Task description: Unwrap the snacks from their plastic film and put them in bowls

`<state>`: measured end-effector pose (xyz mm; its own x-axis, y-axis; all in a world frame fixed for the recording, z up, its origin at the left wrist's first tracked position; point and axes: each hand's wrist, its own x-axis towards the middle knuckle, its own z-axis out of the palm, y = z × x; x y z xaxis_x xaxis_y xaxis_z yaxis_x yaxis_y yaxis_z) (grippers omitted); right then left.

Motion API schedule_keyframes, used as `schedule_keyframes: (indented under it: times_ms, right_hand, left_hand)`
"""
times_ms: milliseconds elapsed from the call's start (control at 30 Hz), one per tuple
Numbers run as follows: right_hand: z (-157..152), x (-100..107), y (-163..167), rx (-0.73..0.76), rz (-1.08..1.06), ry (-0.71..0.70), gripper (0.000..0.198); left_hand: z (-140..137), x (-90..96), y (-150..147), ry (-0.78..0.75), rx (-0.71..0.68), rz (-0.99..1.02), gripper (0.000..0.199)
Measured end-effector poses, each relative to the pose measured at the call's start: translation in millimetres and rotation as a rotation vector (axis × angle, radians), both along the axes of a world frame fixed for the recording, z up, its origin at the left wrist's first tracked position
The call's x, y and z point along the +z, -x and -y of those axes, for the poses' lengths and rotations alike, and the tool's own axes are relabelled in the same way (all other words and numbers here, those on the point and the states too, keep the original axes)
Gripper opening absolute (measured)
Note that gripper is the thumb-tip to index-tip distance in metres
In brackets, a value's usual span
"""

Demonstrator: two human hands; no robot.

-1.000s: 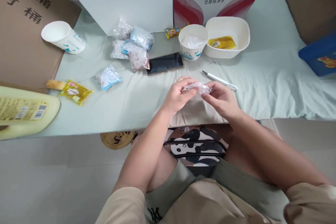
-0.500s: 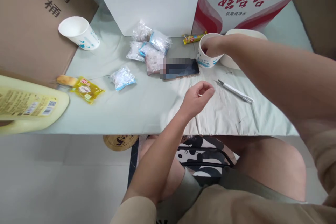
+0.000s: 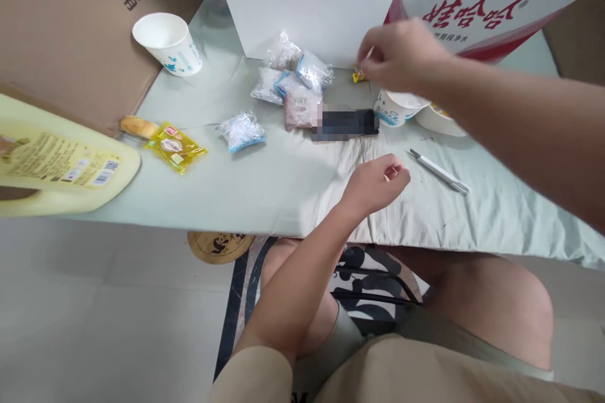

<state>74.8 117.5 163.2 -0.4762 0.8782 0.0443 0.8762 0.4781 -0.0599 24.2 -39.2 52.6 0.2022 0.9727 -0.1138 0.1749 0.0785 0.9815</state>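
My left hand (image 3: pixel 377 184) hovers over the front part of the cloth-covered table, its fingers curled together. A tiny pale bit shows at its fingertips, too small to name. Above a white paper cup (image 3: pixel 399 108) is my right hand (image 3: pixel 401 55), blurred, with thumb and fingers pinched. Whatever it may hold cannot be made out. Behind its fingers shows part of a small yellow packet (image 3: pixel 359 75). A white bowl (image 3: pixel 442 121) next to the cup is partly covered by my right forearm. Between the hands and the wrapped packets lies a phone (image 3: pixel 347 124).
A white pen-like tool (image 3: pixel 439 171) lies right of my left hand. Several clear-wrapped packets (image 3: pixel 302 107) sit mid-table, one packet (image 3: pixel 241 131) apart. Leftward are a yellow snack wrapper (image 3: pixel 176 147), another paper cup (image 3: pixel 172 44) and a pale yellow jug (image 3: pixel 70 160). White boxes (image 3: pixel 312 6) stand behind.
My right hand has come up out of the paper cup and now hangs above it, towards the boxes. My left hand keeps its curled shape. The whole view has shifted slightly.
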Motion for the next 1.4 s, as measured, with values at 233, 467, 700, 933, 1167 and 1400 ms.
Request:
schedule_keyframes:
  times_ms: [233,467,700,933,1167,1400]
  right_hand:
    - [32,-74,63,0.16,0.142,0.244,0.076]
    - [29,-81,65,0.19,-0.11,0.104,0.049]
    - [78,-59,-28,0.113,-0.404,-0.073,0.052]
    - [150,-117,-138,-0.09,-0.618,-0.156,0.042]
    - [167,-135,-166,0.027,-0.7,0.07,0.057]
    - [121,-160,-211,-0.291,-0.464,-0.036,0.032]
  left_hand:
    - [6,0.6,0,0.014,-0.126,-0.418,0.016]
    - [9,-9.1,5,-0.05,-0.077,-0.378,0.012]
    - [-5,-4.7,27,-0.026,0.083,-0.192,0.002]
    - [-8,-5.5,20,0.201,0.173,0.366,0.02]
    - [-14,-32.1,-5,-0.009,0.084,0.092,0.059]
    - [-31,-53.9,6,-0.189,0.264,-0.159,0.059]
